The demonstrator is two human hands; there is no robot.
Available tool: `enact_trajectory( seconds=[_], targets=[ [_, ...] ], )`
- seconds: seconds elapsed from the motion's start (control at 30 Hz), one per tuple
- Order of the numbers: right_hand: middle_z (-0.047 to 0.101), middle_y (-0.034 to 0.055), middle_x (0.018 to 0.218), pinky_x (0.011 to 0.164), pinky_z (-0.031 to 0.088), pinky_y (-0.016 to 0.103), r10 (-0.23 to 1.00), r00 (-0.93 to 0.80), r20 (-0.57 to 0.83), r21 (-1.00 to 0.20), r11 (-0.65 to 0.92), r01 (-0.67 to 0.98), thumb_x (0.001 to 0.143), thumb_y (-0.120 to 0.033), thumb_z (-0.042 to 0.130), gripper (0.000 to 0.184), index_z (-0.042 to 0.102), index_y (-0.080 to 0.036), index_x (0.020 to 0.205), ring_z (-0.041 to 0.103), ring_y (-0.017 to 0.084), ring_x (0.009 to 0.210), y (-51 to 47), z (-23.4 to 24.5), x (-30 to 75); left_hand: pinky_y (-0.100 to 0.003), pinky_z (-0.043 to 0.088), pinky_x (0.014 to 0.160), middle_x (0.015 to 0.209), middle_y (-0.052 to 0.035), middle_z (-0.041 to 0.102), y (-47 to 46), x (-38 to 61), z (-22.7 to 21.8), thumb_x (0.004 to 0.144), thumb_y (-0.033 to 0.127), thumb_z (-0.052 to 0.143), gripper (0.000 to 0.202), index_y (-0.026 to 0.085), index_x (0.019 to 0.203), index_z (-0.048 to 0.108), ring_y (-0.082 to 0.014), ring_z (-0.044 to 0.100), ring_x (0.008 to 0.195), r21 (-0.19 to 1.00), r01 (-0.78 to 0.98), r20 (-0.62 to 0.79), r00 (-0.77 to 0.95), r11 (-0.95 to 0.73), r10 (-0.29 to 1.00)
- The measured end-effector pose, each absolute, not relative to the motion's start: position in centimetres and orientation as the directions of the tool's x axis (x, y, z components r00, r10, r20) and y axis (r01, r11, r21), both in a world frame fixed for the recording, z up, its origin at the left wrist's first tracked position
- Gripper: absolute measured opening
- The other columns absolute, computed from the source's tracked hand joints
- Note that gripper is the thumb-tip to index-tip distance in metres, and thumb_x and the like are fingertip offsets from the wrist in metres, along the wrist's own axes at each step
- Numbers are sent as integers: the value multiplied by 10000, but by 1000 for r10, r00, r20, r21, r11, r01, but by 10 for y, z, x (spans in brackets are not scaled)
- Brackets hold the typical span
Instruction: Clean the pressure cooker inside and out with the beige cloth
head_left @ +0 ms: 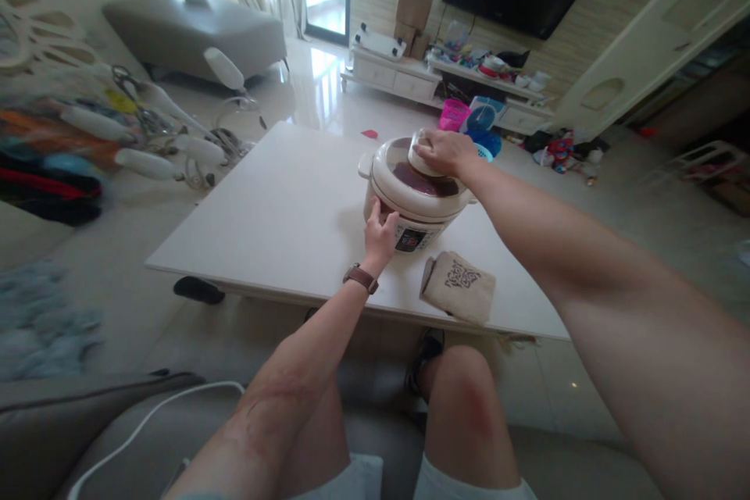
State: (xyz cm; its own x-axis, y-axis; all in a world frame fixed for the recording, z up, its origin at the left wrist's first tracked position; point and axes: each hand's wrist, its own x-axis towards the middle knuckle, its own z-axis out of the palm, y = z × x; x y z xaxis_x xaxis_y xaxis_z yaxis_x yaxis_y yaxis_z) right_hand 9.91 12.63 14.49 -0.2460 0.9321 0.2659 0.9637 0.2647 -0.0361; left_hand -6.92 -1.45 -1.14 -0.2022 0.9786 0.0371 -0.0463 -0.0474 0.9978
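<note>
A cream electric cooker [410, 223] stands on the white table, with a dark control panel [410, 240] on its front. Its round lid [387, 172] has a see-through, dark-looking middle and lies on the pot. From above, my right hand [444, 150] is closed around the pale handle [419, 142] on top of the lid. Against the cooker's front left side rests my left hand [380, 238], thumb and index finger apart. A folded beige cloth item [462, 287] with dark lettering lies in front of the cooker, near the table's edge.
The white table [263, 211] reaches to the left of the cooker. Beyond it are a pink basket [454, 115] and a low white cabinet [398, 78]. A lamp with several pale shades [146, 162] is at the left. A grey bench [199, 31] stands by the window.
</note>
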Motion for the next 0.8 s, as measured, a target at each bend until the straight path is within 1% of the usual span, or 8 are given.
enact_trajectory(
  seconds=[0.07,0.13,0.2,0.27,0.47,0.57,0.7,0.8],
  targets=[
    [710,150,1219,1042,407,424,914,-150,377,-148,219,964,1035,-471,507,361,666,-179,1176,576,288,1214,111,140,137,-384,292,1335,1707,-60,478,-16,-64,-9,943,374,632,735,203,1645,499,-306,399,1614,998,-56,22,-156,-31,987],
    [691,129,1194,1046,387,413,885,134,446,-351,35,936,1026,-365,517,223,634,-203,1126,554,266,1215,79,127,179,-383,276,1342,1720,-69,454,-17,-59,-6,932,352,638,754,193,1653,486,-299,374,1628,999,-51,8,-126,-14,992],
    [681,90,1056,996,399,392,833,507,219,-608,-290,739,979,-274,586,41,603,-237,976,572,261,1158,28,103,218,-379,259,1348,1734,-87,427,-16,-57,-4,916,329,653,789,172,1664,462,-298,355,1637,999,-33,0,-109,-3,994],
    [637,73,859,911,424,390,709,688,-152,-692,-574,438,943,-201,614,155,551,-247,810,607,270,1057,-33,70,244,-385,251,1352,1740,-101,417,-15,-56,-3,901,313,673,817,160,1670,445,-304,356,1637,1000,-20,-5,-101,3,995],
    [505,-10,577,606,475,304,535,588,-607,-673,-740,-23,955,-252,656,287,513,-233,708,531,174,561,-164,-24,246,-412,352,1305,1590,-102,610,-12,-56,-12,856,193,644,738,194,1583,523,-281,531,1510,991,-136,-4,-115,-12,993],
    [426,-67,545,522,426,234,530,527,-664,-701,-686,-194,942,-218,670,276,504,-235,723,437,124,485,-173,-40,233,-413,458,1214,1497,-120,670,-19,-55,-16,841,143,588,602,185,1442,595,-266,611,1408,967,-238,-114,-84,92,990],
    [654,14,708,570,498,239,539,440,-718,-691,-627,-360,888,-113,649,73,640,-184,874,613,148,603,-159,-43,214,-429,498,1132,1530,-161,624,-37,-62,-16,830,161,634,551,192,1375,560,-291,584,1413,944,-175,-296,-69,281,953],
    [683,25,731,547,485,235,530,450,-719,-695,-575,-433,878,-136,649,49,641,-182,893,635,155,622,-148,-43,195,-395,483,1107,1522,-148,614,-50,-72,-14,854,215,664,529,218,1363,521,-275,565,1411,927,-93,-370,-59,364,927]
  ],
)
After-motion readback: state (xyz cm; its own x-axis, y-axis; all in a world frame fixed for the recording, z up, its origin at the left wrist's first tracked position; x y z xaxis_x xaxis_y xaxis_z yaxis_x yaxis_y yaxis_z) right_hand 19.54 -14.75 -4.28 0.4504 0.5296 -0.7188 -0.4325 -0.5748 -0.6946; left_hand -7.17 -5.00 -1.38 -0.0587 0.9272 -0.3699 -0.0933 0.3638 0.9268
